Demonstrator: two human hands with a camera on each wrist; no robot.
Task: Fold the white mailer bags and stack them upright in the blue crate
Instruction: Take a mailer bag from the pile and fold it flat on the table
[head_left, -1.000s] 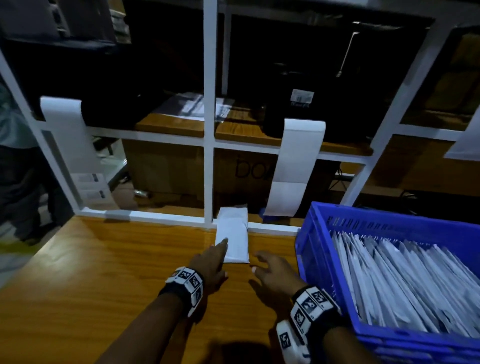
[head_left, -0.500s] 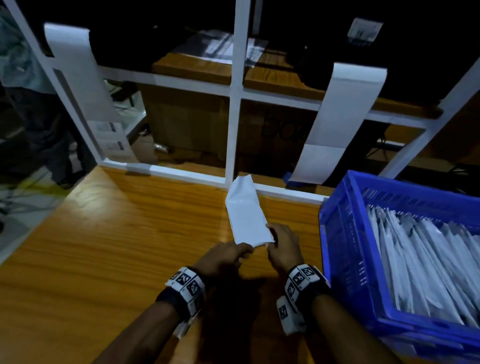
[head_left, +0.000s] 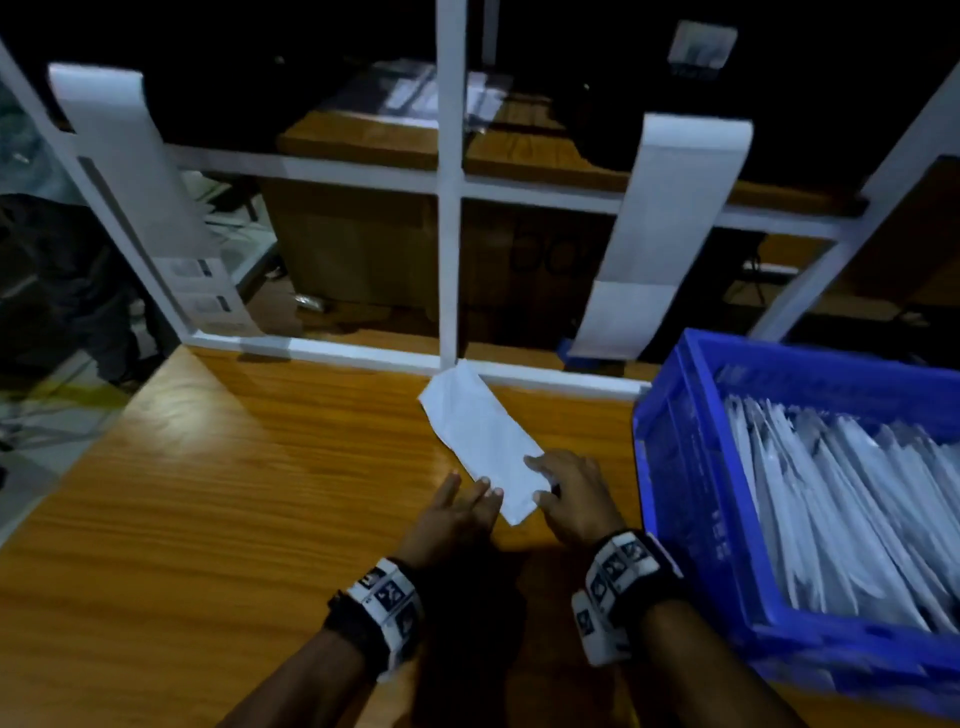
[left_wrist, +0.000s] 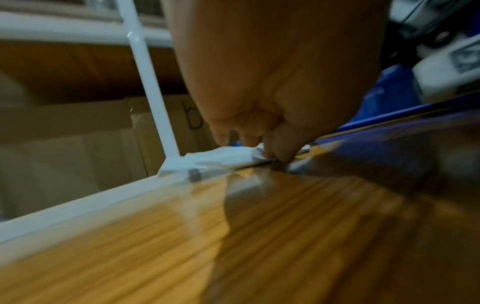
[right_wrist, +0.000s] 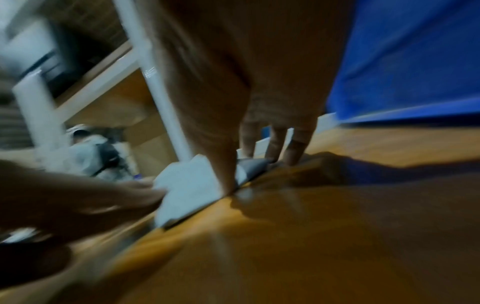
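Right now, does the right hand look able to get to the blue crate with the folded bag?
Probably yes. The right hand rests on the folded bag right beside the blue crate, with only table between them. The crate is open on top, though white bags crowd it.

Blue crate blocks rightward, white frame blocks ahead, tabletop spreads left.

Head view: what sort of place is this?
Probably a packing or dispatch station in a warehouse: a blue crate packed with upright white mailer bags, more mailers draped over the white frame rail above a wooden bench, and cardboard boxes behind.
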